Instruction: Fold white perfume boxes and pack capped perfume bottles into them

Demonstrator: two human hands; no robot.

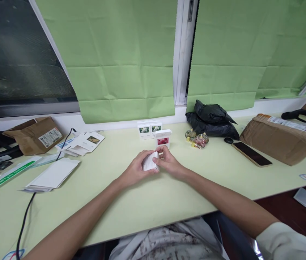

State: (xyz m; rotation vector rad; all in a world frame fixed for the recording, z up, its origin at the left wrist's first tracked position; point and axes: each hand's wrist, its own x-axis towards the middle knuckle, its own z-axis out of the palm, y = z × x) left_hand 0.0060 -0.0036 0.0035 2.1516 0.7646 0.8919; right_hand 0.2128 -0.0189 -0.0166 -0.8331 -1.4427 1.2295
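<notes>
White cardboard, pretty small, and both hands are on it: that's the small white box (149, 163), held just above the pale table (120, 213), roughly mid-table in front of the person. The left hand (138, 167) has the solid hold, with the thumb along the near edge and the fingers bent over the far side, so they're only open about as wide as the box itself. The right hand (170, 163) is at the other end, thumb pressed on the box and index finger curled in close to it, so that's a fairly tight pinch. Can't really tell what its other fingers are doing, they're tucked partly out of sight.

Just behind the hands there's a box with a red flower picture (163, 140), top flap sticking up. Behind that, two boxes with white flower pictures (150, 130) stand side by side. Off to the right of those, some little glass bottles (200, 140) lie bunched up by the black plastic bags (212, 121), then a phone (251, 154) lying flat near a big cardboard box (280, 141). Over on the left, there's a stack of flat white card (55, 173), with some flattened printed boxes (85, 142) just behind it.
</notes>
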